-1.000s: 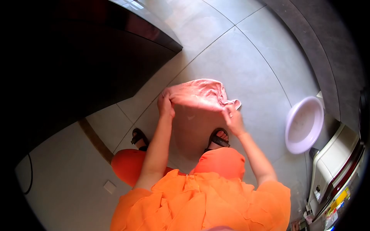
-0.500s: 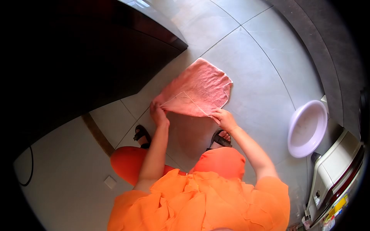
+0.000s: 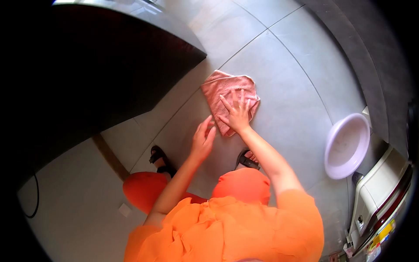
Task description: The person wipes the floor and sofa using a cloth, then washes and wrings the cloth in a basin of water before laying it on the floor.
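A pink cloth with pale edging [image 3: 214, 94] lies folded on the grey tiled floor [image 3: 288, 109], in front of my feet. My right hand [image 3: 237, 112] rests on top of it, palm down with the fingers spread. Just off the cloth's lower left edge is my left hand [image 3: 204, 139], its fingers apart and nothing held in it.
At the right a pale purple basin [image 3: 347, 146] stands on the floor, beside a white and dark red object [image 3: 379, 183]. A large dark cabinet [image 3: 131, 65] fills the upper left. My sandalled feet are below the cloth.
Both hands held the cloth's near edge, and it was spread wider half a second ago. Now it is folded smaller; my left hand has let go, and my right hand lies flat on it.
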A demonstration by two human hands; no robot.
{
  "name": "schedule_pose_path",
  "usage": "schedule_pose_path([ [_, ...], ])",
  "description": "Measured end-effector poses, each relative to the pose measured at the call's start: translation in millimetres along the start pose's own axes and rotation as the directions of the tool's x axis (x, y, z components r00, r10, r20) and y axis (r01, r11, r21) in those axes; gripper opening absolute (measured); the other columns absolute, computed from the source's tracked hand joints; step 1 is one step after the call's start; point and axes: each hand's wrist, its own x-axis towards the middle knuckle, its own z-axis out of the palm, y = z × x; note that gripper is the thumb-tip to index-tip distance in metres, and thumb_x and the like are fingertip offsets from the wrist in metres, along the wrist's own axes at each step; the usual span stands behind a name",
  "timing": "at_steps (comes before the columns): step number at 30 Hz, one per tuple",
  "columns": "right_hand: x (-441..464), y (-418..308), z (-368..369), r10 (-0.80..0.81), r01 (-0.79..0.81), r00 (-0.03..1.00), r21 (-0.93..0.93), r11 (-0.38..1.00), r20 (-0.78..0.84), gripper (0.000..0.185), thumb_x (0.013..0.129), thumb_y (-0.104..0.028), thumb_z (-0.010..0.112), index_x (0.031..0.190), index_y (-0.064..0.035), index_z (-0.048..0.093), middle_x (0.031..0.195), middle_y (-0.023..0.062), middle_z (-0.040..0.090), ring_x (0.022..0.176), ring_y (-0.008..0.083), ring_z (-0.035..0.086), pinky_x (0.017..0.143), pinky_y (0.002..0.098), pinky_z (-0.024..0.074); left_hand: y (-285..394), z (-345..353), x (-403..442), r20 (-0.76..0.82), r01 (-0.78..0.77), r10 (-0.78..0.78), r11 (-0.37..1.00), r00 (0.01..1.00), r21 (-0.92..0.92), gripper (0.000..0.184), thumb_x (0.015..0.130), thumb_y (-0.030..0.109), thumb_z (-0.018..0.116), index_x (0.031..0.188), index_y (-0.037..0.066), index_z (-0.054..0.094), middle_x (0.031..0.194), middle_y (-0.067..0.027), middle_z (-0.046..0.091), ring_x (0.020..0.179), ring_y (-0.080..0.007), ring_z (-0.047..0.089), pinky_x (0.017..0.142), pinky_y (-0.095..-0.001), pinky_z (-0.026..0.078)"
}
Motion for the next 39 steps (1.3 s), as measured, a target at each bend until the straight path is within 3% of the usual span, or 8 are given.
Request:
schedule_pose_path([
  [4, 20, 70, 47, -0.103, 0.101, 0.992, 0.03, 0.994, 0.072, 0.021, 0.081, -0.022, 0.056, 0.101, -0.0158, 0.061, 0.12, 0.0013, 0.055, 0.107, 0.0237, 0.05, 0.089, 0.0458, 0.0404, -25, 0, -4, 0.058, 0.073, -0.07, 0.997, 0.996, -0.037, 0.04, 0.092, 0.011, 0.053, 0.131, 0.006, 0.045, 0.104, -0.0075, 0.06, 0.082, -0.0115, 0.058, 0.073, -0.0251, 0.047],
  [7, 38, 111, -19, -0.023, 0.131, 0.967, 0.42, 0.898, -0.253, 0.019, 0.091, -0.011, 0.043, 0.09, -0.0073, 0.062, 0.09, 0.0103, 0.063, 0.087, 0.0287, 0.058, 0.08, 0.0393, 0.0469, -36, 4, -11, 0.077, 0.076, -0.072, 0.995, 0.994, -0.057, 0.039, 0.091, 0.012, 0.054, 0.129, 0.005, 0.047, 0.1, -0.0072, 0.062, 0.077, -0.0114, 0.058, 0.069, -0.0252, 0.048],
  [13, -29, 306, -95, 0.344, -0.503, 0.782, -0.201, 0.84, -0.52, 0.039, 0.091, -0.022, 0.052, 0.128, -0.0092, 0.051, 0.134, 0.0137, 0.045, 0.122, 0.0311, 0.042, 0.102, 0.0442, 0.0301, -69, 6, -34, 0.066, 0.17, -0.167, 0.984, 0.984, -0.05, 0.037, 0.09, 0.012, 0.055, 0.126, 0.005, 0.049, 0.1, -0.0077, 0.063, 0.081, -0.0126, 0.06, 0.072, -0.0256, 0.048],
  [17, 45, 376, -66, 0.382, -0.605, 0.745, -0.313, 0.733, -0.547, 0.046, 0.09, -0.034, 0.05, 0.13, -0.0124, 0.049, 0.142, 0.014, 0.034, 0.133, 0.0332, 0.027, 0.108, 0.0455, 0.0234, -73, -5, -38, 0.076, 0.22, -0.218, 0.975, 0.973, -0.022, 0.036, 0.09, 0.014, 0.055, 0.124, 0.005, 0.051, 0.102, -0.0083, 0.063, 0.085, -0.0141, 0.06, 0.074, -0.0264, 0.048],
  [23, 224, 321, 1, 0.154, -0.238, 0.969, -0.575, 0.783, -0.191, 0.044, 0.089, -0.022, 0.049, 0.133, -0.017, 0.047, 0.143, 0.0092, 0.036, 0.133, 0.0367, 0.027, 0.109, 0.0465, 0.0238, -83, -11, -45, 0.043, 0.343, -0.34, 0.936, 0.939, -0.082, 0.032, 0.089, 0.013, 0.055, 0.119, 0.004, 0.054, 0.103, -0.0095, 0.062, 0.089, -0.0154, 0.061, 0.078, -0.0267, 0.048],
  [31, 98, 108, 48, -0.308, 0.295, 0.944, 0.114, 0.949, 0.117, 0.039, 0.074, -0.001, 0.057, 0.109, -0.0185, 0.064, 0.129, 0.0037, 0.052, 0.126, 0.0276, 0.04, 0.104, 0.04, 0.0339, -77, 26, -43, 0.058, 0.222, -0.215, 0.954, 0.975, -0.202, 0.029, 0.089, 0.013, 0.055, 0.116, 0.003, 0.056, 0.099, -0.0092, 0.062, 0.088, -0.0171, 0.061, 0.078, -0.0275, 0.048],
  [34, 49, 83, 29, -0.293, 0.26, 0.939, 0.187, 0.947, 0.181, 0.038, 0.073, -0.001, 0.056, 0.107, -0.0171, 0.063, 0.124, 0.0048, 0.054, 0.116, 0.0281, 0.047, 0.096, 0.0392, 0.0392, -66, 29, -38, 0.096, 0.12, -0.127, 0.99, 0.987, 0.077, 0.027, 0.088, 0.012, 0.055, 0.114, 0.003, 0.057, 0.097, -0.0101, 0.062, 0.088, -0.0182, 0.061, 0.077, -0.0278, 0.048],
  [39, -38, 112, -64, 0.143, -0.161, 0.987, 0.418, 0.894, 0.074, 0.05, 0.074, 0.008, 0.045, 0.118, -0.01, 0.058, 0.126, 0.0155, 0.05, 0.12, 0.0328, 0.044, 0.101, 0.0398, 0.0358, -45, 50, -40, 0.131, 0.131, -0.135, 0.991, 0.982, 0.036, 0.027, 0.088, 0.012, 0.056, 0.113, 0.002, 0.057, 0.098, -0.0109, 0.062, 0.086, -0.0198, 0.062, 0.076, -0.0293, 0.049],
])
